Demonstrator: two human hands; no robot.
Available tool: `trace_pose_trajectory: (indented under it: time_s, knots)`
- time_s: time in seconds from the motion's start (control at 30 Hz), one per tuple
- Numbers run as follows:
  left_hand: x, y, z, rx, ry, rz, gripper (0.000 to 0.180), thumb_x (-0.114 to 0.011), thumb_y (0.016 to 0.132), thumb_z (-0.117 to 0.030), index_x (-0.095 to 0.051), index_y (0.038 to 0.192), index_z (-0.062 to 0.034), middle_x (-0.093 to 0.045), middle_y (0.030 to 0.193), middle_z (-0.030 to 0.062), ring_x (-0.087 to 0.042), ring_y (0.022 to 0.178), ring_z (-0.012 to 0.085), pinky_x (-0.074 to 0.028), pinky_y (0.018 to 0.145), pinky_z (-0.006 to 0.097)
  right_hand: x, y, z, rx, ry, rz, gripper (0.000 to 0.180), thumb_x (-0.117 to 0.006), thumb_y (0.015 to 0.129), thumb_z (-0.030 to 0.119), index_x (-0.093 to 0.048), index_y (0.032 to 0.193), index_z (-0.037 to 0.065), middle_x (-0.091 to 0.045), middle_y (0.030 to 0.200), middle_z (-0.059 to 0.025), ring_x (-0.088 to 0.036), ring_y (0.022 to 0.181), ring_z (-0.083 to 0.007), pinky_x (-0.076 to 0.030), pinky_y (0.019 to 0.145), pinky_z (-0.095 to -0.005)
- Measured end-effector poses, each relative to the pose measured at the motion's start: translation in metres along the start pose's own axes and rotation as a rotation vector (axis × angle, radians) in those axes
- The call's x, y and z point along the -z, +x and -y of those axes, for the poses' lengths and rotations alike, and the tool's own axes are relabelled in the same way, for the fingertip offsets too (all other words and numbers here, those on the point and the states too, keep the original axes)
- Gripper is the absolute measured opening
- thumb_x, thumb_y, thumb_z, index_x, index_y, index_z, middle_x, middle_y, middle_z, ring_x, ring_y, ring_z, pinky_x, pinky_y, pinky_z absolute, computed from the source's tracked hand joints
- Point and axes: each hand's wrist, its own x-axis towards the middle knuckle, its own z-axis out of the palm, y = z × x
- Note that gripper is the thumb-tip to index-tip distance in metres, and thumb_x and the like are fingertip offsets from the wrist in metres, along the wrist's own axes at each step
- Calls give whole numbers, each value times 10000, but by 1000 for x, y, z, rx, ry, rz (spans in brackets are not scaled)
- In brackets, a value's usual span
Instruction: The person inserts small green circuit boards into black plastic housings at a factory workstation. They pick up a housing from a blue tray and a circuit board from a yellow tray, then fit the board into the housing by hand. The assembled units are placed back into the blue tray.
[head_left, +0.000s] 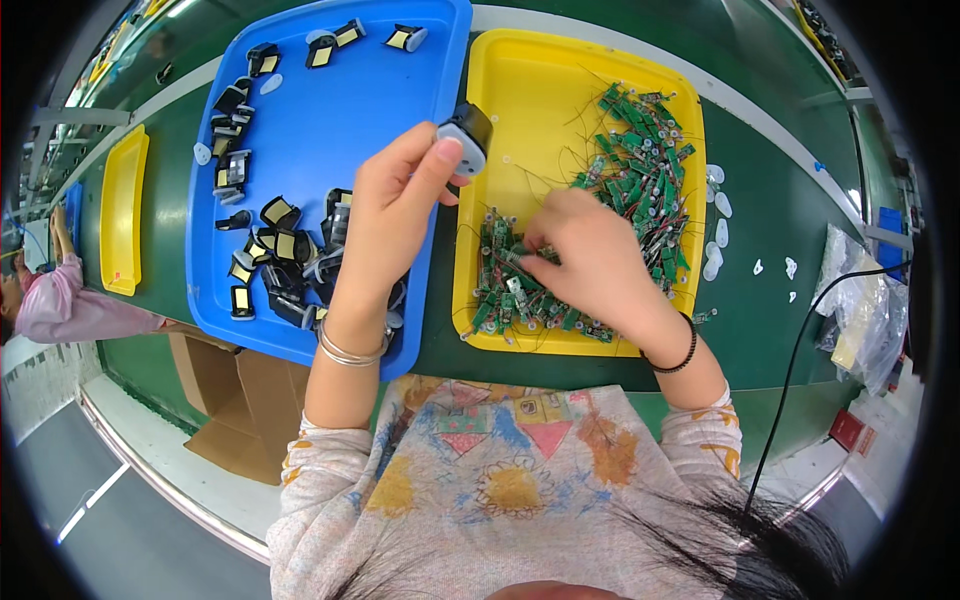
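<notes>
The left hand (405, 185) pinches a black-and-grey casing (468, 138) over the neighbouring rims of the blue tray (350, 110) and yellow tray (525, 85). The right hand (590, 250) reaches into the green circuit boards (640, 150) in the yellow tray, seemingly for picking; whether it grips one, I cannot tell. Next move probably calls for freeing one gently, toward the tray's bare upper-left room.

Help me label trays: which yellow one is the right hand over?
The yellow tray holding green boards, right of the blue tray; the other yellow tray sits left.
</notes>
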Motion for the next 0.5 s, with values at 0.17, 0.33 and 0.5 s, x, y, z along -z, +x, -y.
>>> trace_pose_trajectory:
  time_s: [0.17,0.33,0.5]
  knots:
    - [-4,-2,-5,-272,440,-14,157,-627,766,-131,-596,826,12,-584,799,78,-559,681,173,-442,583,252,25,15,-10,-66,963,-395,127,-623,766,97,-521,801,31,-555,731,-39,-540,628,-98,-433,565,-221]
    - [-15,-4,-4,-451,578,18,224,-683,670,-137,-610,837,-7,-603,876,108,-585,754,265,-475,621,311,13,17,-10,-35,1829,-275,142,-561,817,60,-466,921,40,-566,755,-71,-547,638,-102,-455,589,-210]
    - [-25,-11,-7,-200,127,58,244,-687,681,-83,-604,894,2,-607,924,108,-593,826,213,-494,698,285,-3,18,-2,6,1871,-330,142,-565,806,61,-449,887,50,-587,779,-116,-561,656,-134,-471,614,-239]
